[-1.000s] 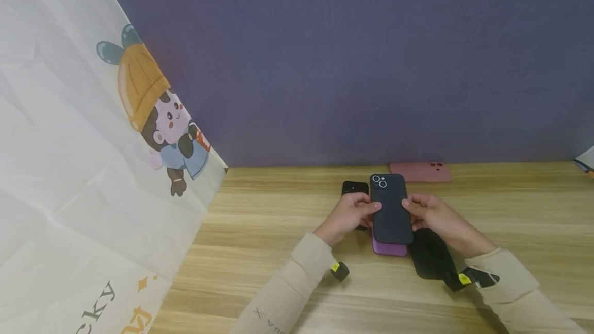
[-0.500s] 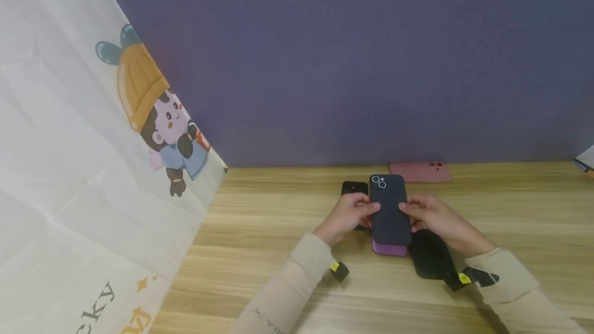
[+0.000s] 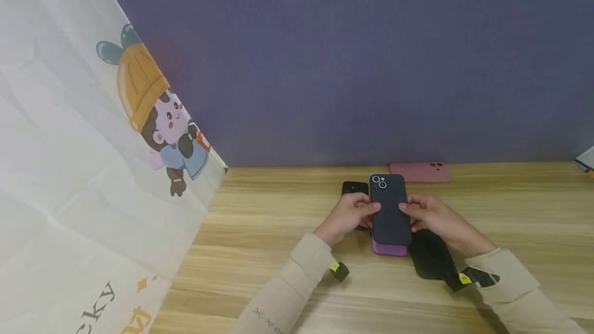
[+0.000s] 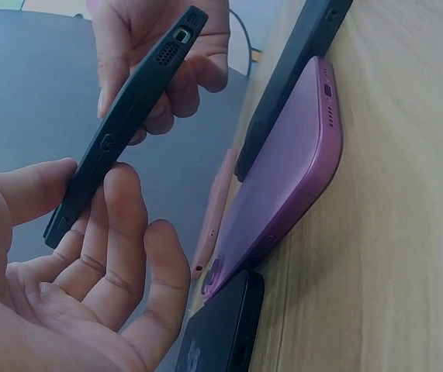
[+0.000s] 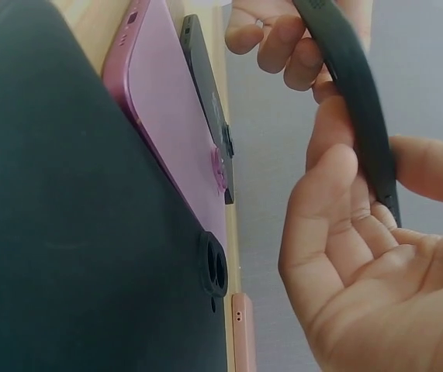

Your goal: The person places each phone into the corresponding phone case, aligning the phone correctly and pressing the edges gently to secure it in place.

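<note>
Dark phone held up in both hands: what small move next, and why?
Probably draw the dark phone nearer before lowering it. The left hand and right hand hold it off the table, and in the head view it overlaps the purple phone, with one black phone at left and another at right.

Worktop [image 3: 264, 210]: wood-grained
Pink smartphone [image 3: 419, 172]: lies along the back edge
Black smartphone [image 3: 355, 188]: nearest the left edge
Purple smartphone [image 3: 390, 249]: between two black ones
Second black smartphone [image 3: 430, 261]: farthest from the left edge

The person wears beige sleeves [image 3: 292, 278], the left lettered, and yellow-marked black wrist cameras [image 3: 342, 272].
</note>
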Demonstrator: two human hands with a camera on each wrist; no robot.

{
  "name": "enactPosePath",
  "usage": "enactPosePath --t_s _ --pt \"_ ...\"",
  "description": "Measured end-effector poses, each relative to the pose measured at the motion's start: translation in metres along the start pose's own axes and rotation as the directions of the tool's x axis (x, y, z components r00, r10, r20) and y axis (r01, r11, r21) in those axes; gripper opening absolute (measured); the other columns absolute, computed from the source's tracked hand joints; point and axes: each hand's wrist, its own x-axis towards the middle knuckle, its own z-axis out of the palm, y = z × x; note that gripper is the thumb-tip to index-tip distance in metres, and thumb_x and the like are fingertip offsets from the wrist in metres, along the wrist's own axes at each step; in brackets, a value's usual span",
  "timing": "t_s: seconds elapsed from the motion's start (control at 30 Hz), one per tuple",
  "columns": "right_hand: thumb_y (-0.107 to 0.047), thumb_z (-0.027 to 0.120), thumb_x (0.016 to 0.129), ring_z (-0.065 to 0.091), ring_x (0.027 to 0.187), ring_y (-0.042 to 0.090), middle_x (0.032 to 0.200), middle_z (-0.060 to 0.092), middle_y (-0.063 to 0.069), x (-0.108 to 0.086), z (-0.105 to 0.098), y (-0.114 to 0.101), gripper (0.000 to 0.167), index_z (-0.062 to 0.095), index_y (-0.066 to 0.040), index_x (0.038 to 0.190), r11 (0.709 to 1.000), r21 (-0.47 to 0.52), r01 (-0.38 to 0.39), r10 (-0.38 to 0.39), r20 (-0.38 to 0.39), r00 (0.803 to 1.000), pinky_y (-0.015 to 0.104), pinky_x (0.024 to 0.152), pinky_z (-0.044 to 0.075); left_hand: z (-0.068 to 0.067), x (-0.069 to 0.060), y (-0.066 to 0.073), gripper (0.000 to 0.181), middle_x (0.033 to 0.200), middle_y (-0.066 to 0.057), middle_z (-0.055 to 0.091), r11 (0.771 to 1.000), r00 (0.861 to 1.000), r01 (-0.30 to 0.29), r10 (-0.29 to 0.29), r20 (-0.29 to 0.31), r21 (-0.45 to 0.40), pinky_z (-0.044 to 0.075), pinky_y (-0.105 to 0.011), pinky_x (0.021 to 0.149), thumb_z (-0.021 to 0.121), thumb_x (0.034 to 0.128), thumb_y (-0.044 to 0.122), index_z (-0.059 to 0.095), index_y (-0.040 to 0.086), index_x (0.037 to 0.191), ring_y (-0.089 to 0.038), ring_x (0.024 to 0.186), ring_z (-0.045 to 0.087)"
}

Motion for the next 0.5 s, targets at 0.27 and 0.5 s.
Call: enactPosePath --t_s 0.27,0.5 --pt "-0.023 0.05 0.109 0.064 0.077 0.014 0.09 0.066 0.002 0.0007 -0.0005 -0.0003 0.029 0.054 0.007 0.109 1.0 -0.008 0.005 -0.005 0.01 1.0 0.03 0.071 0.057 0.0 0.0008 -0.0001 0.014 0.072 0.003 0.066 1.0 1.0 -0.002 0.002 0.005 0.001 0.059 -0.028 0.064 0.066 0.0995 0.013 0.065 -0.001 0.097 -0.01 0.06 0.061" --pt "-0.023 0.05 0.109 0.067 0.082 0.014 0.094 0.068 0.004 -0.0009 -0.0054 0.0 0.031 0.055 0.008 0.113 1.0 -0.02 0.022 -0.022 0.009 1.0 0.032 0.074 0.058 0.0005 0.0009 0.0003 0.016 0.076 0.002 0.067 1.0 1.0 0.003 -0.003 0.009 0.015 0.062 -0.036 0.07 0.066 0.0997 0.014 0.066 -0.002 0.103 -0.011 0.061 0.062"
